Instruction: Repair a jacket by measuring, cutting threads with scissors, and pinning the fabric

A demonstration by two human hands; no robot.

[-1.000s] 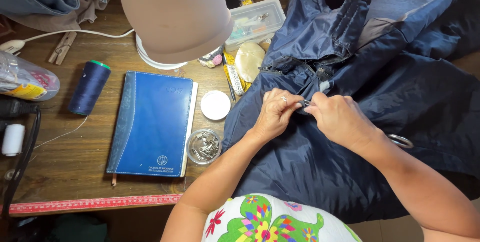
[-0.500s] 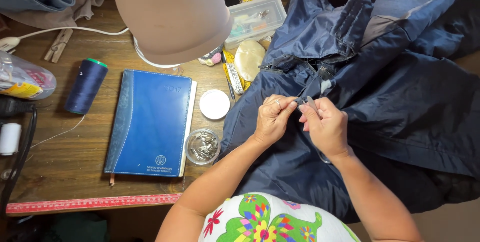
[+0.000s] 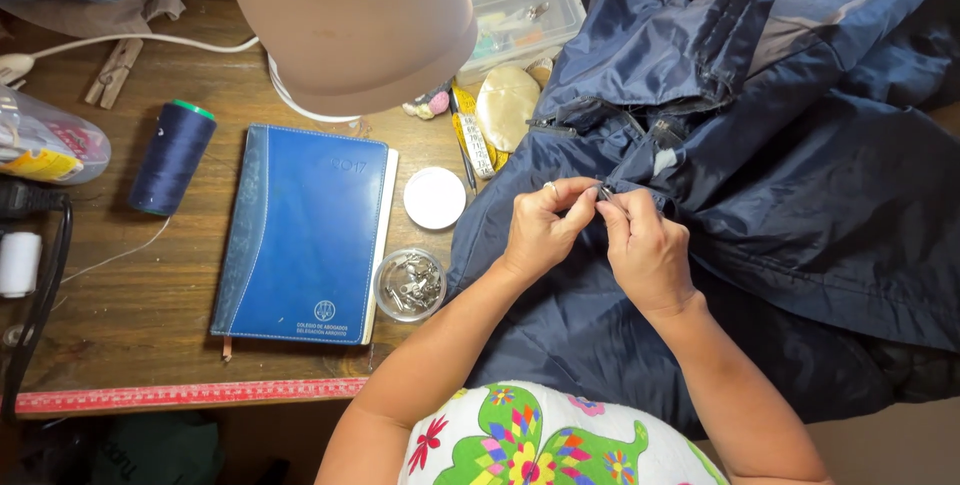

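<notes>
A dark navy jacket [image 3: 800,175] lies spread over the right half of a wooden table [image 3: 130,305]. My left hand [image 3: 540,230] and my right hand [image 3: 645,250] meet at the jacket's zipper edge [image 3: 603,193], fingertips pinched together on the fabric and a small metal part there. There is a ring on one finger of my left hand. What exactly sits between the fingertips is too small to tell.
A blue notebook [image 3: 305,235] lies left of my arms, with a small clear dish of metal bits [image 3: 410,285] and a white round lid [image 3: 434,198] beside it. A navy thread spool [image 3: 172,157], a lamp shade [image 3: 350,15], a clear plastic box [image 3: 525,15] and a red ruler [image 3: 190,395] surround them.
My right hand has drawn in toward the left one along the zipper; both hands now sit closer together and slightly lower on the jacket.
</notes>
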